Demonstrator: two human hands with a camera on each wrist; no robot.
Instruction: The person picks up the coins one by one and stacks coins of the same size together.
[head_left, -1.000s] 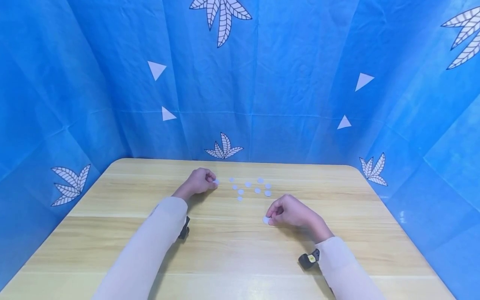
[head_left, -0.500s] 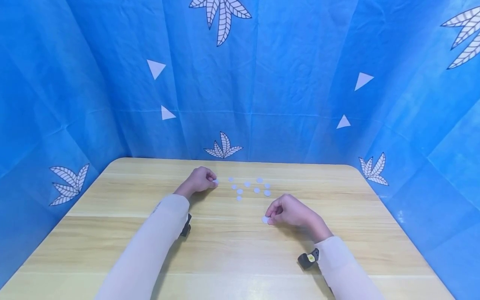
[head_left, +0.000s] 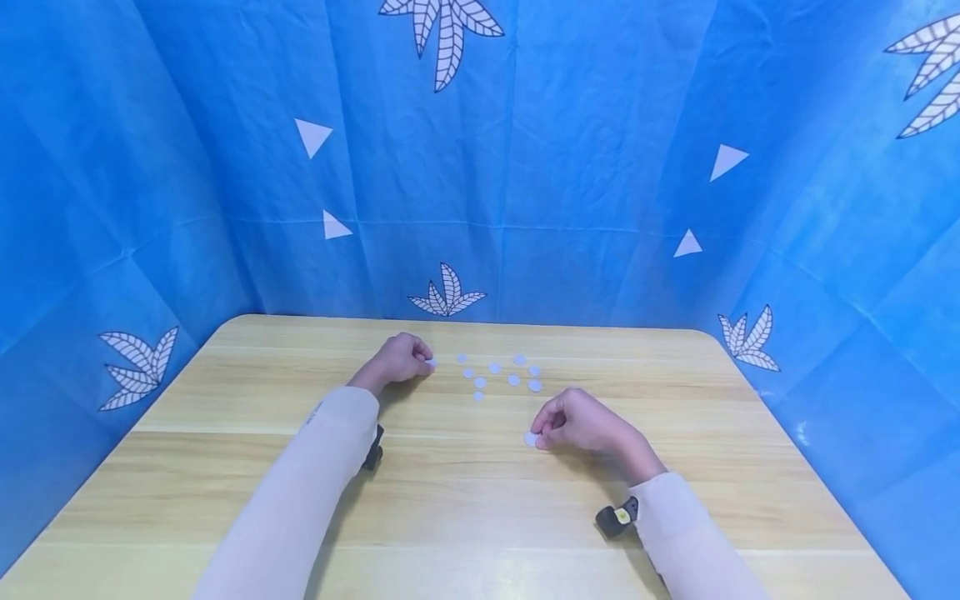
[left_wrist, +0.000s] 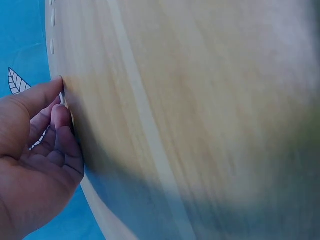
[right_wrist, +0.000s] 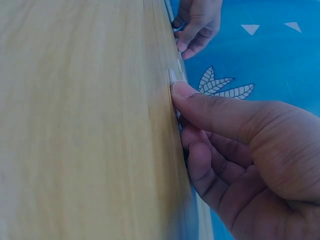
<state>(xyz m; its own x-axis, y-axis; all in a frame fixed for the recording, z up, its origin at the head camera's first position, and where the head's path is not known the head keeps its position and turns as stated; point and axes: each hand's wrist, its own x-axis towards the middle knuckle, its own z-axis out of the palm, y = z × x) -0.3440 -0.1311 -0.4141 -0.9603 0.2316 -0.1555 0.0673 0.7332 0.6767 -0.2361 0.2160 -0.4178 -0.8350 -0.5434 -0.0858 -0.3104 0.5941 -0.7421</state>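
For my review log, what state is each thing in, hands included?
Left hand: pinching, fingers curled
Left-hand disc: held, partly covered
Right hand: pinching, fingers curled
Right-hand disc: held, partly covered
Nine loose discs: lying flat, spread apart, untouched
Blue backdrop: hanging, creased

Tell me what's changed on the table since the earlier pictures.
Nothing has visibly moved, been taken hold of or let go. The left hand and right hand each still hold a white disc, and the loose discs lie as before.
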